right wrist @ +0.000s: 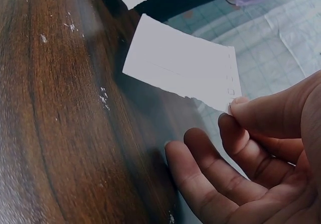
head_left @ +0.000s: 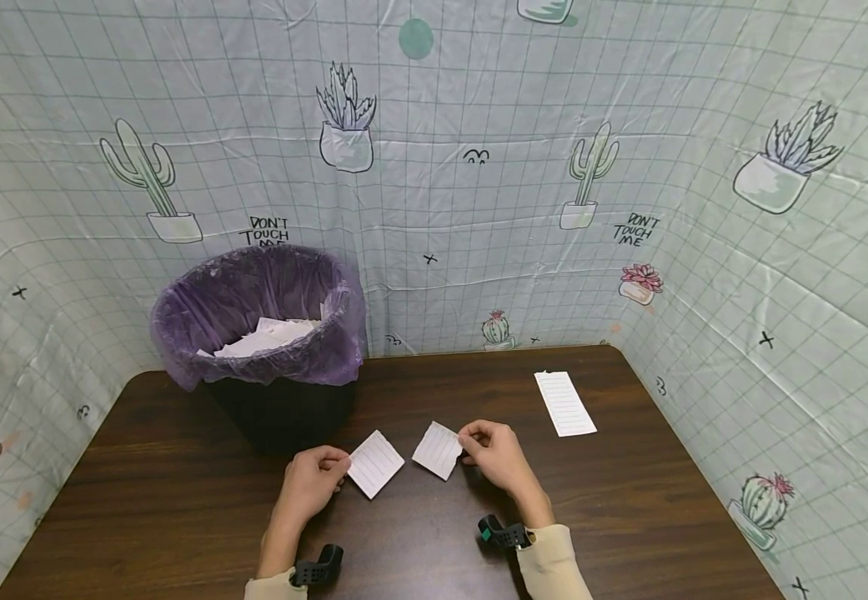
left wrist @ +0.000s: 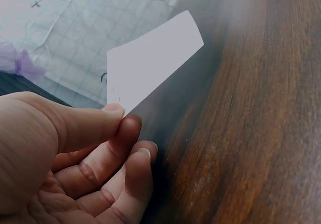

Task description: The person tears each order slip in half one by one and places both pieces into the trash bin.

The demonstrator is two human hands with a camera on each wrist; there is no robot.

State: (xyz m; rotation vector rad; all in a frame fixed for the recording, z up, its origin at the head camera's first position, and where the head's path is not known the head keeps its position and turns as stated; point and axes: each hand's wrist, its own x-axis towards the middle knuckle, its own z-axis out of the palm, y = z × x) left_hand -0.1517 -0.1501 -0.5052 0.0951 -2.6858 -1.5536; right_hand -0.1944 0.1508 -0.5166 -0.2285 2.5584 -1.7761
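Observation:
My left hand (head_left: 312, 483) pinches one corner of a squarish piece of lined white paper (head_left: 376, 464) between thumb and index finger. In the left wrist view that paper (left wrist: 153, 58) stands out from the fingertips above the table. Facing it, my right hand (head_left: 499, 454) pinches another piece of lined paper (head_left: 438, 451) by its edge. The right wrist view shows this piece (right wrist: 180, 63) with one uneven, torn-looking edge; the other fingers are loosely bent below. A narrow gap separates the two pieces.
A black bin (head_left: 283, 412) with a purple liner (head_left: 201, 308) stands at the back left, holding several white papers (head_left: 272, 336). One lined paper strip (head_left: 565, 404) lies at the back right of the dark wooden table (head_left: 651, 517). A patterned cloth (head_left: 434, 167) hangs behind.

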